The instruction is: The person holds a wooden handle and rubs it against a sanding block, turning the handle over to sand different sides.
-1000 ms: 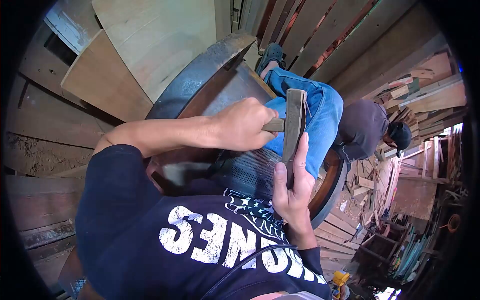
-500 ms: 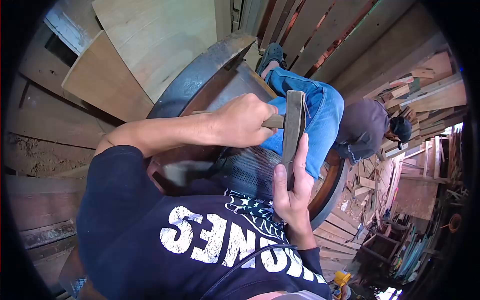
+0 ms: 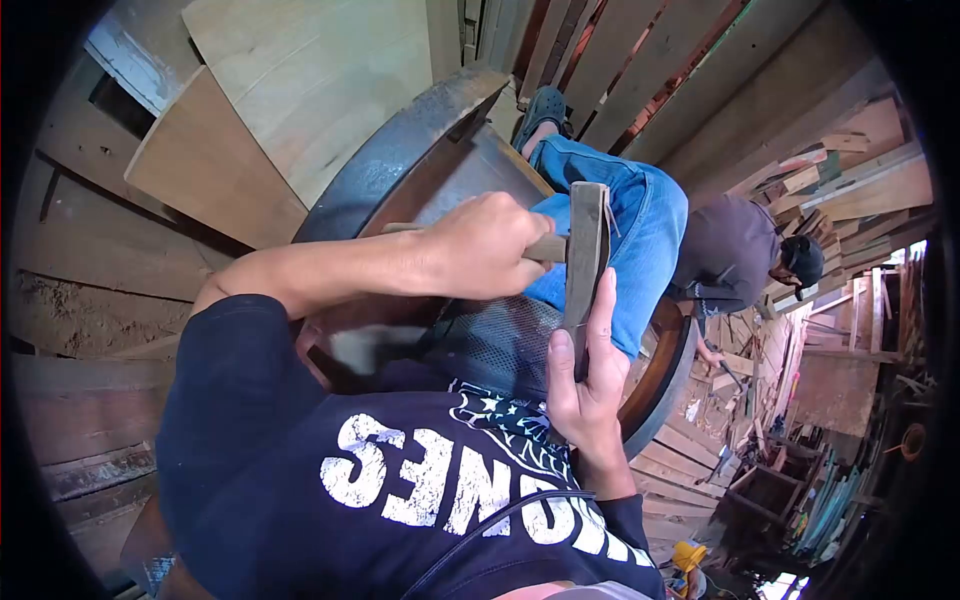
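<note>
My left hand (image 3: 485, 245) is closed in a fist around a light wooden stick (image 3: 547, 247). One end of the stick meets the side of a long, darker wooden block (image 3: 585, 260), so the two form a T like a mallet; I cannot tell whether they are joined. A thin sliver hangs beside the block's upper end. My right hand (image 3: 590, 385) grips the block's lower end between thumb and fingers, its index finger stretched along the side. Both hands are above my lap, near my jeans (image 3: 610, 215).
A large curved dark wooden piece (image 3: 375, 160) arcs around my legs. Plywood sheets (image 3: 310, 90) lie at upper left. At right another person (image 3: 730, 250) bends over scrap wood, a hand (image 3: 708, 358) near a tool. A yellow hat (image 3: 688, 555) shows at lower right.
My hands and the wooden pieces have barely moved. The other person's hand and a tool have come into sight at right, and the yellow hat has shifted slightly.
</note>
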Available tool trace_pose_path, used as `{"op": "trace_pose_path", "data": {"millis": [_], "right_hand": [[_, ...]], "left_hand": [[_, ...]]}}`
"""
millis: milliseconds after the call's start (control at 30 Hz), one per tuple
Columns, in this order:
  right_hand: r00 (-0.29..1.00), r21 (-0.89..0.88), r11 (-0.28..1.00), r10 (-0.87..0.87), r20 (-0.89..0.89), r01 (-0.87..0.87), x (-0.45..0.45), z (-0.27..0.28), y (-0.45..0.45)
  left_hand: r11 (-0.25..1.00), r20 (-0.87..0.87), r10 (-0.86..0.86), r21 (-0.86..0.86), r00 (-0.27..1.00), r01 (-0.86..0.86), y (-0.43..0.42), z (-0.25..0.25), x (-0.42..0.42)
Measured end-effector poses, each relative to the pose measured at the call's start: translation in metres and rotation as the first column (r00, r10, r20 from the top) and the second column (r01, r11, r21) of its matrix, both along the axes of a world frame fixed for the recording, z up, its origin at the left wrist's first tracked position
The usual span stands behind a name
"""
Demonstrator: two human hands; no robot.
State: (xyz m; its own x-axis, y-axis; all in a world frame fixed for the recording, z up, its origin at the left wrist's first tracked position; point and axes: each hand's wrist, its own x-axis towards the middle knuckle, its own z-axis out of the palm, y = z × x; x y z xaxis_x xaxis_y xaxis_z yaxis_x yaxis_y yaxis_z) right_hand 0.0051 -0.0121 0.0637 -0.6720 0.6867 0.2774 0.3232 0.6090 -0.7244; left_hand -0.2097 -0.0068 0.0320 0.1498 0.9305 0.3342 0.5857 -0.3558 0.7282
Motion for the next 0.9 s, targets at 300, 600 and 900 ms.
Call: {"op": "trace_pose_path", "data": {"millis": [300, 600, 900], "right_hand": [[1.000, 0.002, 1.000, 0.004, 0.008, -0.004, 0.0015, 0.0000, -0.0007], [1.000, -0.037, 0.999, -0.001, 0.007, 0.001, 0.0027, 0.0004, -0.0001], [1.000, -0.002, 1.000, 0.003, 0.004, -0.003, 0.0013, 0.0003, -0.0005]], "left_hand": [[1.000, 0.039, 0.000, 0.008, 0.999, -0.001, 0.0006, -0.0002, -0.0003], [1.000, -0.002, -0.006, 0.013, 1.000, 0.006, 0.0001, 0.0006, 0.0014], [0.999, 0.006, -0.027, 0.029, 1.000, 0.027, -0.0008, -0.0015, 0.0032]]}}
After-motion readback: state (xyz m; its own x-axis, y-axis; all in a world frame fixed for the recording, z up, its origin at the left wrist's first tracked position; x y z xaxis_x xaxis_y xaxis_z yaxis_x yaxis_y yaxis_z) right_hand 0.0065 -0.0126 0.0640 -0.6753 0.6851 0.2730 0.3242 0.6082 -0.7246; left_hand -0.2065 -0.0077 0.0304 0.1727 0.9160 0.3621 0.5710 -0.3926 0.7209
